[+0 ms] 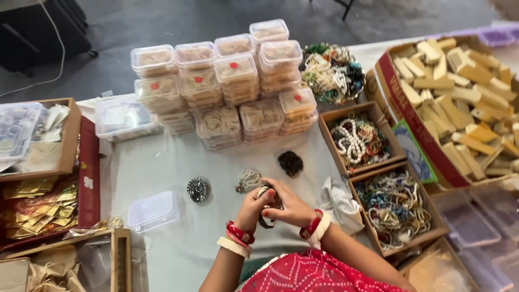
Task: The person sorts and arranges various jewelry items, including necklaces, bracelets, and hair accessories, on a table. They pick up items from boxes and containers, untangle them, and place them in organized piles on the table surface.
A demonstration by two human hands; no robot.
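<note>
Bottom centre of frame: both hands meet over the pale cloth-covered table (162, 167). Left hand (250, 208) and right hand (289, 205) are closed together round a small bangle set (268, 208), fingers curled narrow on it, thumbs on top. Red and white bracelets sit on both wrists, red patterned sleeve below.

Step, as I judge it: a set is being gathered or squared up in the fingers, mid-handling, not yet put down. Next move prob. calls for a firm pinch so the rings stay aligned, and a free spot or box within reach.

The set looks dark w/ pale beaded edging, ring-shaped, mostly hidden by fingers, so detail can't be told.

Just above the hands: a silvery beaded bunch (248, 180), touching or nearly touching the left fingers. Left of it a dark metallic bunch (198, 190); above right a dark brown bunch (291, 163). Lower left of centre: a clear lidded box (153, 210). Right of the hands, a white cloth (340, 201).

Right side: two open cardboard trays (378, 216) full of mixed beaded jewellery; beyond, a big carton of tan wooden blocks (459, 103).

Upper centre: stacks of clear plastic boxes (232, 86), some w/ red dots, and a heap of beadwork (331, 73) beside them. Left edge: gold foil packets (40, 208).
</note>
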